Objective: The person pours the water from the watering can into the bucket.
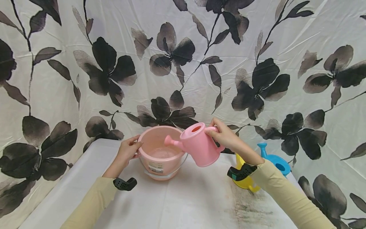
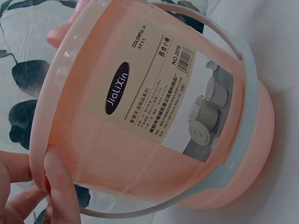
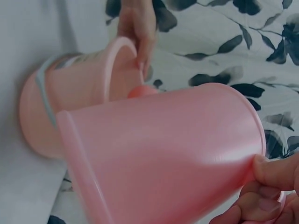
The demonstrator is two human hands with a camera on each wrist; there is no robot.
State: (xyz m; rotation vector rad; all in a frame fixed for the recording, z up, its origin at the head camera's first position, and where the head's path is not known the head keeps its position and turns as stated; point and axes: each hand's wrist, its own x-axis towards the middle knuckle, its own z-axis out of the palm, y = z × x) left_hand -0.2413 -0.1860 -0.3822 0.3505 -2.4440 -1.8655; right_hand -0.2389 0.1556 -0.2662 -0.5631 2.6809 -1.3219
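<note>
A peach-pink bucket (image 1: 160, 163) with a paper label and a pale grey handle stands on the white table. My left hand (image 1: 128, 151) grips its rim at the left side; in the left wrist view the thumb (image 2: 60, 186) lies against the outer wall. My right hand (image 1: 224, 135) holds a pink watering can (image 1: 200, 149) by its handle, off the table. The can leans left, its spout's rose (image 1: 168, 141) over the bucket's opening. In the right wrist view the can's body (image 3: 163, 149) hides part of the bucket (image 3: 79, 88).
To the right, a yellow watering can (image 1: 244, 183) stands partly behind my right forearm, and a blue watering can (image 1: 275, 162) sits beyond it. Dark smudges (image 1: 248, 206) mark the cloth at the front right. A floral curtain (image 1: 171, 63) hangs behind the table.
</note>
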